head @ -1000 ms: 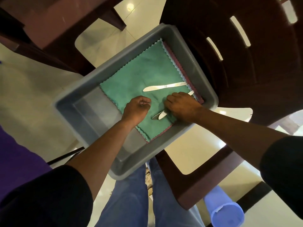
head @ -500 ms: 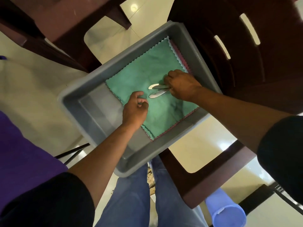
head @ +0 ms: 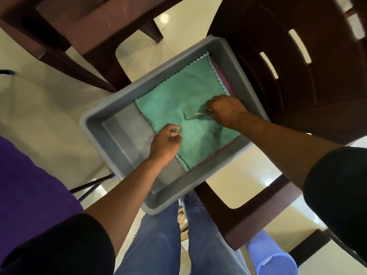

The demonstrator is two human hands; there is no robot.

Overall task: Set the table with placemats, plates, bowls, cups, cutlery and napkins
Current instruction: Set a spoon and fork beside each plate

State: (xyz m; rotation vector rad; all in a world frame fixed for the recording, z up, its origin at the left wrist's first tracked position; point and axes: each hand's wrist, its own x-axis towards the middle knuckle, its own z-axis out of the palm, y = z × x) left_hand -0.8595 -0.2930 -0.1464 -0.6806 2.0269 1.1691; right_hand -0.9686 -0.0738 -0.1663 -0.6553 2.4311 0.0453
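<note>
Head view looks straight down into a grey bin (head: 111, 135) that rests on a dark brown chair (head: 297, 96). Inside it a green napkin (head: 178, 96) with scalloped edges lies flat, and a pink napkin (head: 222, 76) shows as a thin strip under its far and near edges. The right hand (head: 226, 110) has its fingers curled round the handles of the knives (head: 195, 116), whose blades jut out to the left just above the green cloth; how many knives it holds is hard to tell. The left hand (head: 165, 142) is loosely fisted, thumb against fingers, over the napkin's left edge; whether it pinches the cloth cannot be told. A second brown chair (head: 89, 26) stands at the upper left. Below the bin are the person's blue jeans (head: 158, 245), a purple cloth (head: 29, 185) at the left, and a blue cup (head: 276, 262) at the lower right.
</note>
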